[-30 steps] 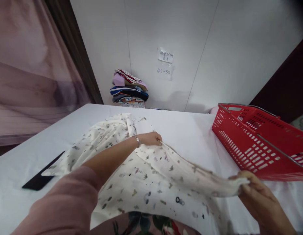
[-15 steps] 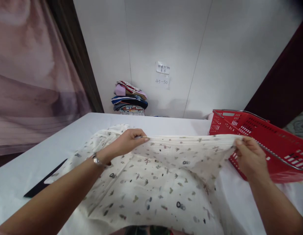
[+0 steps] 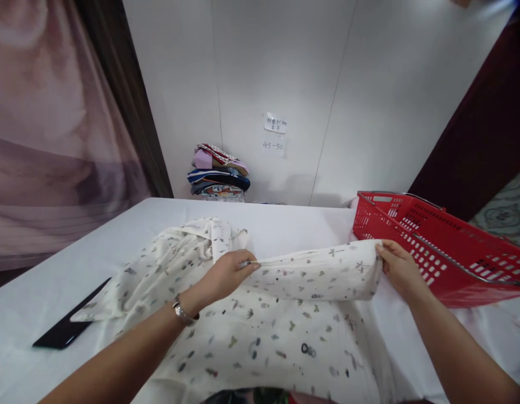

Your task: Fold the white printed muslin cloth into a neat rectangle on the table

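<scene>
A white printed garment (image 3: 260, 331), dotted with small coloured motifs, lies spread over the table in front of me. What looks like its sleeve (image 3: 322, 275) is stretched between my hands, just above the rest of the cloth. My left hand (image 3: 231, 274), with a silver bracelet at the wrist, pinches the sleeve's inner end. The far end at the right is gripped between thumb and fingers of my right hand (image 3: 396, 264). Left of my left hand, the other part of the garment lies bunched in folds.
A red plastic basket (image 3: 394, 244) with metal handles stands at the right, close to my right hand. A flat black object (image 3: 66, 328) lies at the left, partly under the cloth. Folded fabrics (image 3: 220, 174) are stacked behind the white table (image 3: 280, 216), against the wall with paper notes (image 3: 274, 134).
My right hand has risen from low at the right, then come slightly inward, drawing the sleeve out straight. My left hand has shifted left and down, still pinching the cloth.
</scene>
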Available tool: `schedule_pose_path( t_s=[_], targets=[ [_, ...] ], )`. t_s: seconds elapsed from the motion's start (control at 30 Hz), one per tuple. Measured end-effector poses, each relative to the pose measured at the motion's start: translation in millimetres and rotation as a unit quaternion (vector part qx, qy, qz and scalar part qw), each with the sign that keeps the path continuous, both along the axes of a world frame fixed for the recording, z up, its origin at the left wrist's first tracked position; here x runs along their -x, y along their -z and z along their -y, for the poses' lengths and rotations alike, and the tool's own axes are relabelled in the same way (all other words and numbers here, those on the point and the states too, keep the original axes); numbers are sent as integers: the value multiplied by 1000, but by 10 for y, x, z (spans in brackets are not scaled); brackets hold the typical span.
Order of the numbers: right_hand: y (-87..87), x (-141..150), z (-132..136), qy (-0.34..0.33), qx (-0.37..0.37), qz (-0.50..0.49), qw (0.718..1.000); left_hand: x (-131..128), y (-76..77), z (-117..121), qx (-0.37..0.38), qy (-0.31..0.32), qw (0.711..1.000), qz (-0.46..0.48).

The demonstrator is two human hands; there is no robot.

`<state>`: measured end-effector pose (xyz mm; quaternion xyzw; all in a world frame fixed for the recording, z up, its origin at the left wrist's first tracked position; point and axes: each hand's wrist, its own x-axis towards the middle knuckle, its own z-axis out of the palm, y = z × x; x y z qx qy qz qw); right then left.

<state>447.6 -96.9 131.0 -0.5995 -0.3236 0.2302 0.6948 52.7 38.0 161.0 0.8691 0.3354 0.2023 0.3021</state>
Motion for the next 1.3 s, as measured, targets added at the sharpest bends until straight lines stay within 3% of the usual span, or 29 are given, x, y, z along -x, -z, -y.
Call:
schedule_pose_path(
  t_s=[0.23,0.3,0.4,0.5,0.57,0.63,0.73,0.83,0.9,1.1,1.3],
  targets=[
    [111,-76,-126,72,12,65,995,-28,12,332,147,96,984,-8],
    [122,-89,-162,100,37,110,988,-48,26,414,143,85,986,-9],
    [89,101,-196,102,61,280,953,-136,87,495,57,20,998,-23],
    [23,627,-167,-10,49,390,920,-279,182,567,13,22,999,-37],
    [4,1075,-120,-154,90,363,914,-374,244,618,6,44,998,-39],
    [20,1478,-80,-304,122,331,885,-445,292,658,3,51,998,-35],
    [96,1836,-65,-426,107,264,859,-473,336,672,8,56,998,-19],
    [176,1905,-74,-439,117,225,862,-412,351,624,3,71,997,-9],
    [204,1881,-56,-428,147,254,855,-345,350,564,-9,95,995,-17],
    [101,1815,142,-413,183,389,803,-136,309,307,-4,210,975,-67],
    [-19,1641,324,-410,223,477,745,-23,200,29,37,201,970,-130]
  ],
)
